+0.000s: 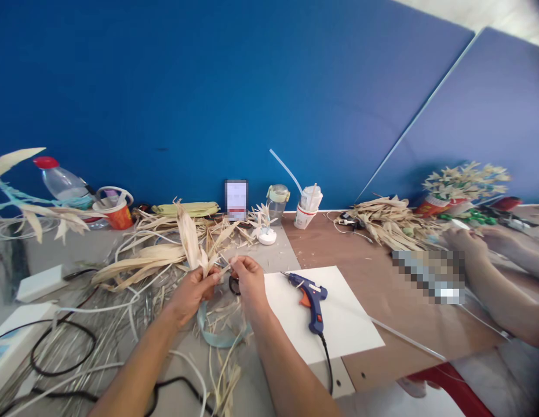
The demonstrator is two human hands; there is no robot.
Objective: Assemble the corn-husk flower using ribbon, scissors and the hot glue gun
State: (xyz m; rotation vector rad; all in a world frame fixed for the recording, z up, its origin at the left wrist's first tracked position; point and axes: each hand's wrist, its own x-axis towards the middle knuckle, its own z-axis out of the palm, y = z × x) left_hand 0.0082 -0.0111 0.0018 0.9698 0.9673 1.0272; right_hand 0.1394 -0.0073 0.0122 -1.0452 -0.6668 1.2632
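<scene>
My left hand (196, 294) is closed round the base of a bunch of dry corn husks (190, 237), whose broad leaves stick up above the fingers. Close beside it, my right hand (248, 278) pinches a thin husk strip (225, 269) that runs between the two hands. A dark ring-like item (235, 285) shows by the right fingers. Below the hands a pale blue ribbon (221, 339) hangs in a loop. To the right, a blue glue gun (312, 298) lies on a white sheet (352, 324), touched by neither hand.
Loose husks, cables and a white power strip (41, 282) cover the left side. Along the blue wall stand a red cup (119, 216), a phone (236, 200), a jar (277, 202) and a paper cup (305, 215). Another person's hands (469, 243) work at the right.
</scene>
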